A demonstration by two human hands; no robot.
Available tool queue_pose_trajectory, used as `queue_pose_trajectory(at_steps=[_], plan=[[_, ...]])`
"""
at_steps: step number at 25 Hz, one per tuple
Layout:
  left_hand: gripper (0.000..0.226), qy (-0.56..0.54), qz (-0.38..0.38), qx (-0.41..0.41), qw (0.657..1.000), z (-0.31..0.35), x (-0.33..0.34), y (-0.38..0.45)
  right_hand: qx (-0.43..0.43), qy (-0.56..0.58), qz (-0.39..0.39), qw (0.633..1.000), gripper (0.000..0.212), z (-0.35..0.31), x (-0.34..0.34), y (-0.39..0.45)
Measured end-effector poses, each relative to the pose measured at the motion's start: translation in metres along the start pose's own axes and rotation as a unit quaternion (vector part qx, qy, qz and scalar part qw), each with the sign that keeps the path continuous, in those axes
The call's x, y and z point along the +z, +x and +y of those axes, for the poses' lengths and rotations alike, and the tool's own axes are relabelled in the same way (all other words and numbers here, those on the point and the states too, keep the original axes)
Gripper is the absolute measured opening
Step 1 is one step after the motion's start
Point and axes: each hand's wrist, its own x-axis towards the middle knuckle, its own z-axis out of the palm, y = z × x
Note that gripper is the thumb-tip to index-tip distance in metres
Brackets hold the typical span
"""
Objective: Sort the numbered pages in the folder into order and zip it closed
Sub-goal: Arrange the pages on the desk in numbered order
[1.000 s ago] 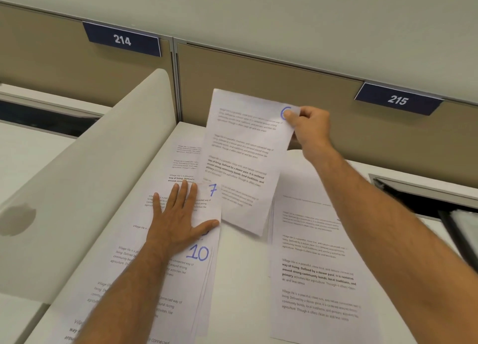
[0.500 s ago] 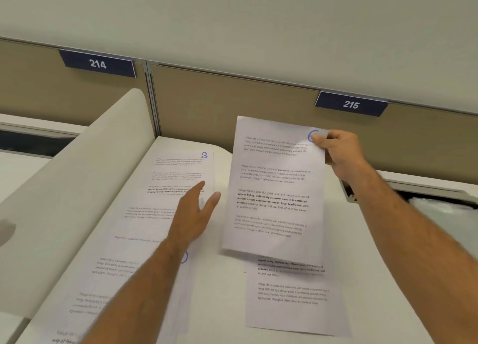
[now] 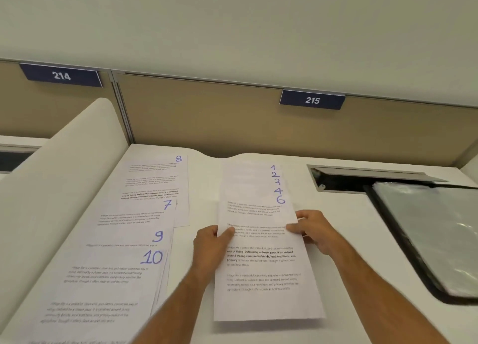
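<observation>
Both hands, left (image 3: 210,248) & right (image 3: 314,231), pinch page 6 (image 3: 261,261) over pgs 1-4; 7-10, zip folder (image 3: 429,237) left.

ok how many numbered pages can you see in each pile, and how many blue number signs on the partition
Left pile, numbers 8, 7, 9, 10: 4
Right pile, numbers 1, 2, 3, 4, 6: 5
Blue number signs, 214 and 215: 2
Total: 9 pages, 2 signs, 11 things
</observation>
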Motion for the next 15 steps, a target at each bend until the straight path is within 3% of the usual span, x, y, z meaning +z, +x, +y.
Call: queue_pose_trajectory(at_steps=[5,15], plan=[[0.039,0.083,0.044,0.007,0.996,-0.004,0.005,-0.006,0.011,0.005,0.04,0.999,0.022,0.028,-0.008,-0.009],[0.026,0.158,0.027,0.031,0.987,-0.009,0.003,-0.001,-0.016,-0.036,0.086,0.996,0.047,0.049,-0.01,-0.005]])
